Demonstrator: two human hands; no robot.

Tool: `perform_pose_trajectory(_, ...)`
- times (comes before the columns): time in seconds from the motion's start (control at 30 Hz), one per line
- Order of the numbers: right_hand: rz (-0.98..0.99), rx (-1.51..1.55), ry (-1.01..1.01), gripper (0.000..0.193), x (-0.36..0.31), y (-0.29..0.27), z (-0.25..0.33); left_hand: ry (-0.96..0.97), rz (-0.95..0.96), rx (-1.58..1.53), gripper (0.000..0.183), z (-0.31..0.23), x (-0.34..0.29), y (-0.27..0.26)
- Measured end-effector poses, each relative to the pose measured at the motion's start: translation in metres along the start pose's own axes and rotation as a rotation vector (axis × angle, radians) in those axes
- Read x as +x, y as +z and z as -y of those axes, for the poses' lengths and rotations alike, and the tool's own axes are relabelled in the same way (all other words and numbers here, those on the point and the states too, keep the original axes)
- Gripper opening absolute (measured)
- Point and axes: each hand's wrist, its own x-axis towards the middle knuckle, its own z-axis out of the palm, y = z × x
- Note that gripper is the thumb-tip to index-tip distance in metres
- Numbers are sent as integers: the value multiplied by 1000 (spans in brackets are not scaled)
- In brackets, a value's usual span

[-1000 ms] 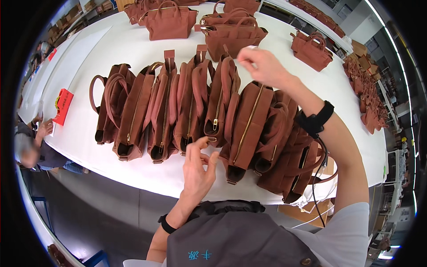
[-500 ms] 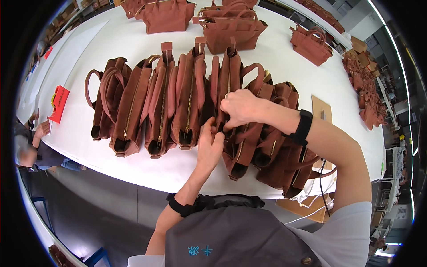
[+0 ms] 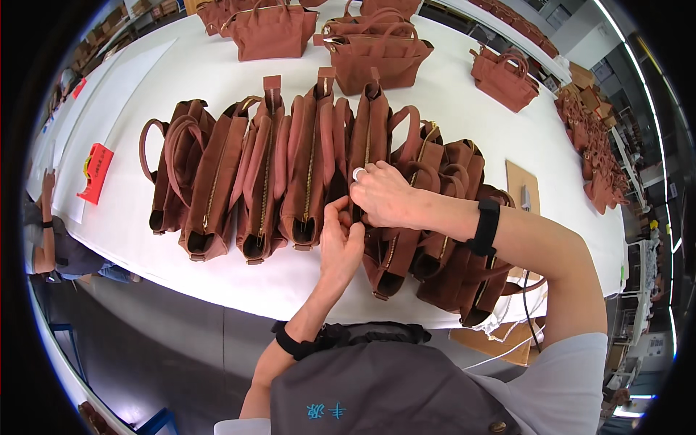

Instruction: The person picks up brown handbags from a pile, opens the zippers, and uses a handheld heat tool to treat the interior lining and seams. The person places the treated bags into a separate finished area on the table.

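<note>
A brown handbag [image 3: 368, 130] with a gold zip stands in the middle of a row of similar bags, its top facing up. My left hand [image 3: 339, 243] is closed at the near end of this bag, thumb and fingers pinching its edge. Over the zip line lies my right hand [image 3: 384, 194], fingers curled down and pressed together; what they pinch is hidden under the hand. A white band circles one of its fingers. To the left is a neighbouring handbag [image 3: 310, 156] with its zip tab sticking up at the far end. Another handbag [image 3: 391, 264] sits under my right wrist.
More brown handbags stand at the far side of the white table [image 3: 449, 130], including one handbag [image 3: 505, 78] at far right. A red tape dispenser [image 3: 95, 174] is at the left edge. Cardboard [image 3: 522, 185] lies right of the row. A co-worker's arm [image 3: 47, 217] shows at far left.
My right hand has shifted slightly towards me and left along the bag, its fingers now lower over the zip. My left hand stays at the near end. The co-worker's arm has risen.
</note>
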Motion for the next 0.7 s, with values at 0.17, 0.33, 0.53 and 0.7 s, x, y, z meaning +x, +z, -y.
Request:
perform_pose_trajectory(0.17,-56,105,8,14,-1,13,-4,14,23,43,40,-2,-2,-1)
perform_pose_trajectory(0.33,-102,111,-68,9,5,9,-29,-10,53,4,37,-12,0,-5)
perform_pose_trajectory(0.53,-47,-181,21,12,40,-15,-82,36,33,114,33,-29,-4,-9)
perform_pose_trajectory(0.7,-332,-301,286,8,53,-24,-188,32,73,186,35,-16,-24,-9)
